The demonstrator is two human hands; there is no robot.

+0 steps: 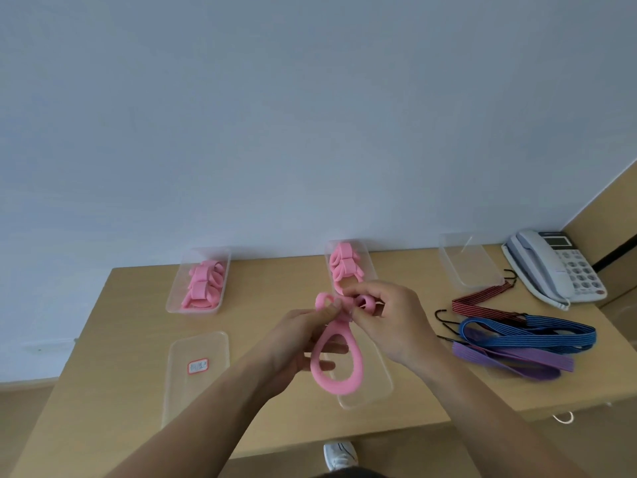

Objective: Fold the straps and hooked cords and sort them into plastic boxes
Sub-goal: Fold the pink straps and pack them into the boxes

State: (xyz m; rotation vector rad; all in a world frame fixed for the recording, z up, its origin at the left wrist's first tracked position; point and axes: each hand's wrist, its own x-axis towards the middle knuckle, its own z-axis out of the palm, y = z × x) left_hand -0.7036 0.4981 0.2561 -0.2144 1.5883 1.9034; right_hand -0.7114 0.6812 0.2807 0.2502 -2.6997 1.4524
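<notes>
Left hand (pixel 306 334) and right hand (pixel 391 315) pinch pink strap (pixel 317 374) mid-fold, frame centre. Left box (pixel 172 301), middle box (pixel 367 261) hold folded straps (pixel 203 288). Hooked cords (pixel 537 336) at right unfolded; right box (pixel 482 274) empty.

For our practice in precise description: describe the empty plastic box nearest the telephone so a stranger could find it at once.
Start at the wooden table against the pale wall and find the grey telephone at its far right end. Just left of it stands a clear plastic box. Unlike the left box and the middle box along the wall, it holds no pink straps.
</notes>
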